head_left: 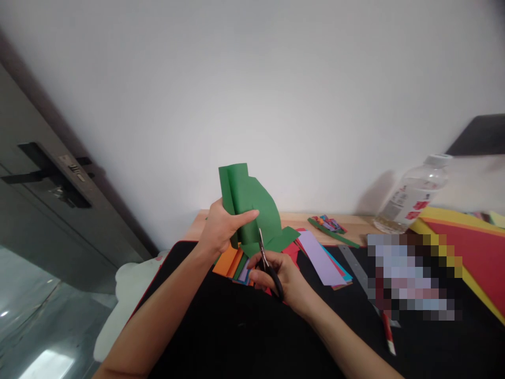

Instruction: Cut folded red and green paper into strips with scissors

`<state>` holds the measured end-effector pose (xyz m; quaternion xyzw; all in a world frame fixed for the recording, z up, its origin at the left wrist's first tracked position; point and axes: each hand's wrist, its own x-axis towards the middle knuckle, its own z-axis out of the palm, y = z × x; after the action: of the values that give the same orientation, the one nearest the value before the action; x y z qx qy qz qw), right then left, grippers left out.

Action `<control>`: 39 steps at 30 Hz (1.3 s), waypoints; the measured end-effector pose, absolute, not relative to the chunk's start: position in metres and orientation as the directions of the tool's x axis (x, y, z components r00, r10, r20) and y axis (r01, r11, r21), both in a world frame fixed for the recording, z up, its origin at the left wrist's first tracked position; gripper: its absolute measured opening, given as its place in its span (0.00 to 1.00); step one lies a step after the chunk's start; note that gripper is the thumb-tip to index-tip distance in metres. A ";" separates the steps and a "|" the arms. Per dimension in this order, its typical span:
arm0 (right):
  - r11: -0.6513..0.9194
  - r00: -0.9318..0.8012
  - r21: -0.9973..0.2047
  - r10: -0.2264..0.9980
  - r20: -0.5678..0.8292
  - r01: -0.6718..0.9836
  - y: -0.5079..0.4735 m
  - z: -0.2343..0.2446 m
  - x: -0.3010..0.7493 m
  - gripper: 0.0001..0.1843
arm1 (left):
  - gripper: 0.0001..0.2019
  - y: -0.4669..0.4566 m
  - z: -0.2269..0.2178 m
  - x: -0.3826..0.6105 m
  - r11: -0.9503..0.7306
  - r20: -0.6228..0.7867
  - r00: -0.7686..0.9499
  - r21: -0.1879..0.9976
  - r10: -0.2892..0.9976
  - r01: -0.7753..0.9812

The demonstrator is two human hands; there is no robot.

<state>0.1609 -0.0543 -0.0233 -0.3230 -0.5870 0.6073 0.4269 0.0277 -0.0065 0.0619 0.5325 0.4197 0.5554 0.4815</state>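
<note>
Near the middle of the view, my left hand grips a sheet of green paper, its thumb lying across the front. The paper is bent, with a curved edge on the right and a folded part standing up at the left. Below it, my right hand has its fingers around the black handles of a pair of scissors. The blades point upward and lie against the lower part of the green paper. How far the blades are apart is hard to see. Orange folded paper lies below my left hand.
Purple paper strips, a metal ruler and a red pen lie right on the black mat. A plastic bottle stands by the wall near yellow and red sheets. A door is at left.
</note>
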 end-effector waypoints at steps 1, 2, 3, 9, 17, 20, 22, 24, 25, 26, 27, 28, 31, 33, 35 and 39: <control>0.051 -0.427 -0.988 0.898 0.109 -0.145 -0.054 -0.024 0.161 0.24 | 0.21 -0.006 0.062 0.028 -0.186 0.189 0.031 0.979 0.981 -0.087; 0.045 -0.427 -0.988 0.898 0.105 -0.148 -0.054 -0.025 0.161 0.24 | 0.21 -0.006 0.062 0.027 -0.187 0.190 0.031 0.979 0.981 -0.087; 0.038 -0.426 -0.988 0.899 0.099 -0.150 -0.054 -0.025 0.161 0.24 | 0.21 -0.006 0.061 0.027 -0.187 0.190 0.028 0.978 0.981 -0.087; 0.012 -0.422 -0.986 0.903 0.082 -0.165 -0.054 -0.024 0.159 0.25 | 0.22 -0.006 0.061 0.028 -0.184 0.187 0.027 0.979 0.982 -0.092; 0.041 -0.417 -0.989 0.904 0.097 -0.142 -0.053 -0.028 0.159 0.24 | 0.20 -0.006 0.059 0.027 -0.200 0.202 0.020 0.977 0.979 -0.078; 0.082 -0.412 -0.984 0.900 0.140 -0.155 -0.052 -0.025 0.159 0.25 | 0.18 -0.007 0.061 0.028 -0.171 0.173 0.026 0.983 0.984 -0.070; 0.109 -0.402 -0.980 0.900 0.168 -0.165 -0.052 -0.023 0.159 0.26 | 0.18 -0.008 0.061 0.029 -0.147 0.149 0.038 0.987 0.988 -0.066; 0.116 -0.395 -0.979 0.902 0.174 -0.167 -0.053 -0.022 0.159 0.27 | 0.18 -0.009 0.061 0.029 -0.131 0.134 0.050 0.989 0.990 -0.062; 0.115 -0.396 -0.979 0.902 0.174 -0.169 -0.053 -0.021 0.159 0.27 | 0.18 -0.009 0.061 0.029 -0.125 0.128 0.054 0.990 0.990 -0.059; 0.113 -0.397 -0.979 0.901 0.173 -0.171 -0.052 -0.022 0.159 0.27 | 0.18 -0.010 0.061 0.029 -0.121 0.124 0.058 0.991 0.991 -0.054; 0.112 -0.397 -0.978 0.901 0.175 -0.177 -0.052 -0.022 0.159 0.27 | 0.17 -0.010 0.061 0.029 -0.119 0.122 0.058 0.992 0.991 -0.048; 0.113 -0.397 -0.977 0.900 0.179 -0.183 -0.052 -0.023 0.159 0.27 | 0.17 -0.010 0.060 0.029 -0.119 0.122 0.059 0.992 0.991 -0.042; 0.109 -0.401 -0.973 0.898 0.184 -0.202 -0.051 -0.026 0.159 0.25 | 0.16 -0.010 0.059 0.028 -0.132 0.134 0.065 0.991 0.989 -0.035; 0.106 -0.403 -0.973 0.897 0.182 -0.205 -0.051 -0.026 0.160 0.24 | 0.16 -0.010 0.059 0.028 -0.139 0.141 0.069 0.990 0.988 -0.030; 0.102 -0.405 -0.974 0.897 0.178 -0.203 -0.051 -0.025 0.160 0.23 | 0.16 -0.009 0.059 0.028 -0.145 0.146 0.065 0.989 0.987 -0.024; 0.101 -0.403 -0.974 0.898 0.178 -0.205 -0.053 -0.021 0.159 0.23 | 0.16 -0.008 0.058 0.028 -0.152 0.153 0.051 0.988 0.987 -0.014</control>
<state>0.1594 -0.0528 -0.0213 -0.2971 -0.5833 0.6010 0.4586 0.0281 -0.0080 0.0578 0.5471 0.4445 0.5262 0.4757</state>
